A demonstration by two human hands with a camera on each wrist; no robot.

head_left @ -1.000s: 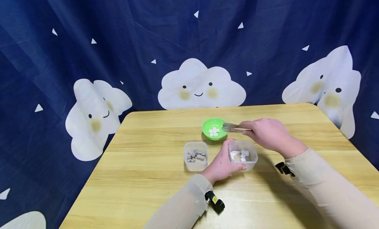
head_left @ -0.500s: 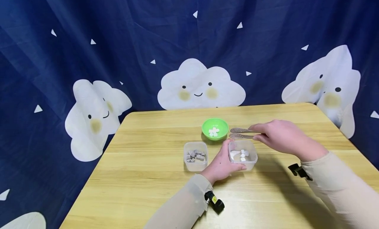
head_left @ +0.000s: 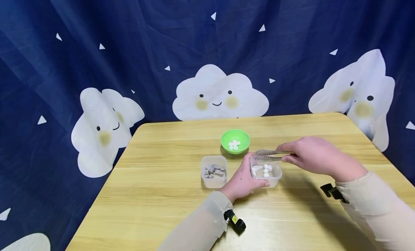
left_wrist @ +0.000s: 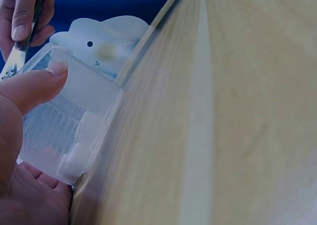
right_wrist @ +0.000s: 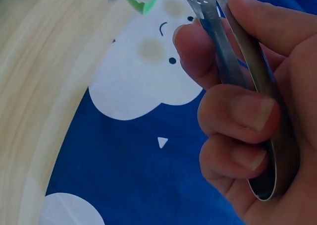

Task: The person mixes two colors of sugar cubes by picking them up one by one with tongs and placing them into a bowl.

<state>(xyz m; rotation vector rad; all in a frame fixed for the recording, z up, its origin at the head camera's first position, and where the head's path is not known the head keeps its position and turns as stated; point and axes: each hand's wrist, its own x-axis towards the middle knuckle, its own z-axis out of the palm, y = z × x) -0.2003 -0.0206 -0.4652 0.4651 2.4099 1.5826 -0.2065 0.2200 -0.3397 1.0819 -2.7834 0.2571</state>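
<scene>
My left hand point(head_left: 241, 180) grips a clear plastic container point(head_left: 275, 176) on the table, thumb along its near side. Several white cubes point(head_left: 266, 170) lie inside it. In the left wrist view the container's wall point(left_wrist: 74, 93) shows between thumb and fingers. Metal tongs point(head_left: 269, 152) with perforated tips are held in my right hand point(head_left: 312, 155), over the container's far rim. Their two arms stand apart with nothing between the tips. The right wrist view shows the fingers point(right_wrist: 237, 111) curled round the tongs' handle.
A green bowl point(head_left: 245, 147) with several white cubes stands behind the containers. To the left is a second clear container point(head_left: 214, 184) holding several greyish cubes point(head_left: 214, 170). A blue curtain with clouds point(head_left: 223, 45) hangs behind the wooden table point(head_left: 155, 186).
The right hand has moved from the green bowl's edge rightward and nearer, bringing the tongs over the right container; their tips have spread apart. The left hand keeps its hold on the container.
</scene>
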